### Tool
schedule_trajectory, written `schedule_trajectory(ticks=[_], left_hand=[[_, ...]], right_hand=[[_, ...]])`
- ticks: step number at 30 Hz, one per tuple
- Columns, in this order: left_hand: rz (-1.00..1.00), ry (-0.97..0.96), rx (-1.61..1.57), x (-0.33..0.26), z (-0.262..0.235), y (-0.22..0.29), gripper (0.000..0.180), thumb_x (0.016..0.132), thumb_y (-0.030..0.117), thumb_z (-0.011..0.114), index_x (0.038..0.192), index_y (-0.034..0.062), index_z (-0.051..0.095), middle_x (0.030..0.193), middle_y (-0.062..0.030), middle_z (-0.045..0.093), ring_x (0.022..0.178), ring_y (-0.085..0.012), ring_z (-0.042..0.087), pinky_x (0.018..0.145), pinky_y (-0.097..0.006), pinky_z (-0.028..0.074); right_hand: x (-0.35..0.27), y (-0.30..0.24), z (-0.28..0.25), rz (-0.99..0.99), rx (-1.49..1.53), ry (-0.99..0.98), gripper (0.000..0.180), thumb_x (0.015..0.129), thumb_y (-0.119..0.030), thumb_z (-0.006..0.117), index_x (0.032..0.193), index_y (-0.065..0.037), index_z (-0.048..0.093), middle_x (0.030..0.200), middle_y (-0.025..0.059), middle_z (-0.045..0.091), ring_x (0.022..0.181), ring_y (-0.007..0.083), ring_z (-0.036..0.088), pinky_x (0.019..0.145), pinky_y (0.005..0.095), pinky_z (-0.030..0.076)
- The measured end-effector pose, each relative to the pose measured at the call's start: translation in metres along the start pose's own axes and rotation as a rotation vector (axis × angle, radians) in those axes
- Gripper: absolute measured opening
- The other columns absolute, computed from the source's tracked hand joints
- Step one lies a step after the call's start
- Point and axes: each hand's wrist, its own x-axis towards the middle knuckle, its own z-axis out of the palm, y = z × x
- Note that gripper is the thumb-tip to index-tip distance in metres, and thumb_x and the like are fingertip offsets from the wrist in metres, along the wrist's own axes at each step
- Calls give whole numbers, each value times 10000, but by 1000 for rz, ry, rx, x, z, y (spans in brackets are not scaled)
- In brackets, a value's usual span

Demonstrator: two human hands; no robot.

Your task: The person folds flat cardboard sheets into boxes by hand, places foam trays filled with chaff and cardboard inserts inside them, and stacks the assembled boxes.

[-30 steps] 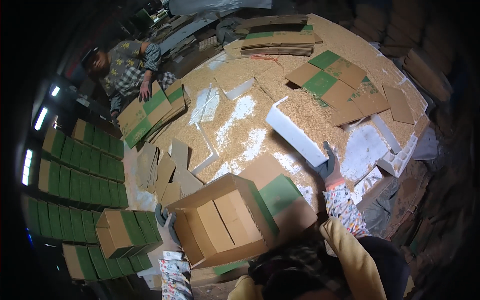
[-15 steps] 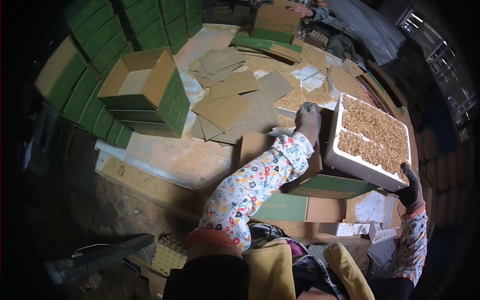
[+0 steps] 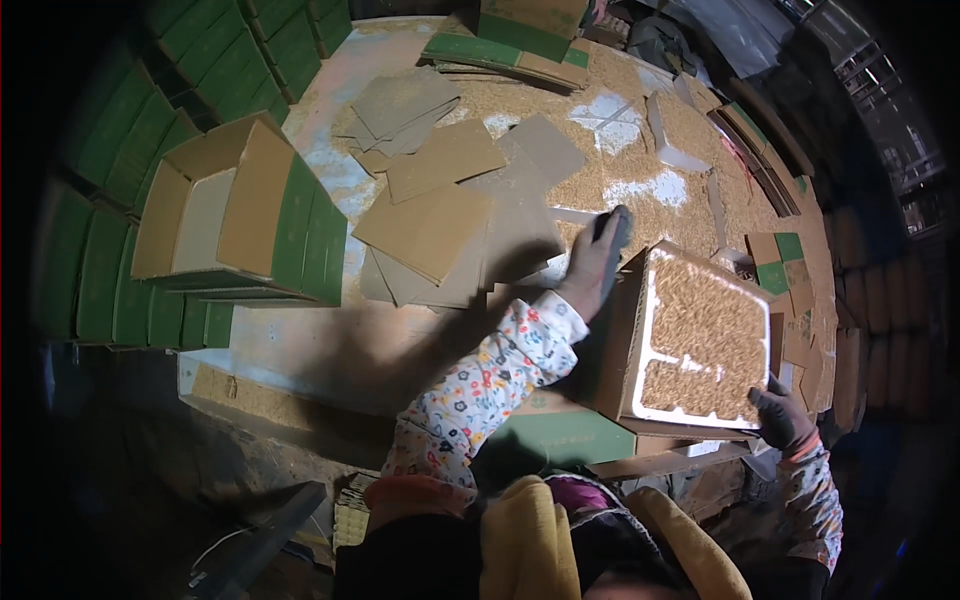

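Observation:
A white foam tray point(image 3: 706, 340), heaped with loose brown husk-like bits, sits at the mouth of a brown cardboard box point(image 3: 618, 350) on the right. How deep it lies in the box I cannot tell. My right hand point(image 3: 783, 416), in a dark glove, grips the tray's near right corner. Its lower fingers are partly hidden. Just left of the box, my left hand point(image 3: 597, 262), also gloved, has its fingers stretched out and holds nothing. Flat pieces of cardboard point(image 3: 425, 235) lie overlapping to the left of that hand.
Open green-and-brown boxes point(image 3: 310, 225) stand stacked at left, before rows of green boxes point(image 3: 95, 265). Another box point(image 3: 530, 25) rests on flattened cartons point(image 3: 500, 62) at the far side. Loose husk bits cover much of the table point(image 3: 290, 335). Cardboard strips point(image 3: 755, 165) line the right edge.
The tray has levelled out and settled over the box, its near right corner still in my right hand. My left hand has opened away from the box edge. The view has shifted.

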Motion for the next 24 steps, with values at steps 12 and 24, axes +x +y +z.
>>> schedule_trajectory(ticks=[12,24], left_hand=[[611,4,2526,87,-58,7,263,875,149,411,976,45,631,976,-128,647,1016,-300,575,1096,-614,144],[433,-990,2069,-163,174,-88,236,826,232,535,867,14,616,865,-181,654,820,-321,647,763,-456,488]], right_hand=[[-5,34,48,-532,-231,451,531,855,-47,608,1332,77,411,1252,165,543,1133,201,530,961,314,426],[13,-24,26,-863,-972,397,614,843,-377,584,1356,-76,435,1362,205,454,1283,315,417,1097,437,250]])
